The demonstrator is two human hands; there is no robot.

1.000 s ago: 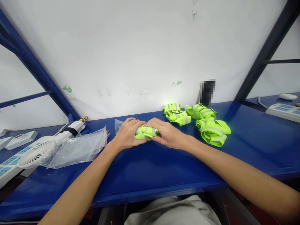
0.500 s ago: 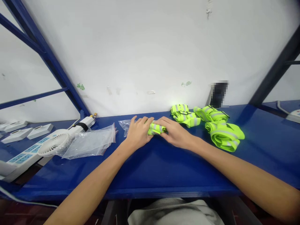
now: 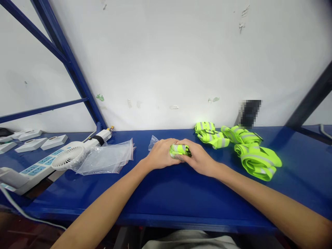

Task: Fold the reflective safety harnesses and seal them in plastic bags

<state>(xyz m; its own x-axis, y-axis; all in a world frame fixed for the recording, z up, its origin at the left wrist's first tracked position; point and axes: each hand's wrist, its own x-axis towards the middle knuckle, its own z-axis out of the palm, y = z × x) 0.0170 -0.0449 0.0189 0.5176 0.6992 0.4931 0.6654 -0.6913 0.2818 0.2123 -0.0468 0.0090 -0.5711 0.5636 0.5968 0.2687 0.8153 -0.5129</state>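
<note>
A rolled neon-yellow reflective strap [image 3: 181, 150] with silver bands lies between my two hands just above the blue table [image 3: 181, 193]. My left hand [image 3: 161, 154] is closed around its left end and around a clear plastic bag [image 3: 153, 141], whose free corner sticks out behind the hand. Film seems to cover part of the roll. My right hand [image 3: 199, 157] grips the roll's right end, thumb in front and fingers behind. Fingers hide much of the roll and the bag's mouth.
Several more rolled reflective straps [image 3: 255, 157] lie to the right. A stack of clear zip bags [image 3: 107, 159] is at the left, beside a small white fan [image 3: 67, 156] and a power strip [image 3: 43, 164]. A dark pixelated object [image 3: 250, 113] leans against the wall.
My hands have come closer together, and the left now wraps the roll and bag where its fingers lay over them. More of the roll appears inside the bag. The camera view has shifted slightly.
</note>
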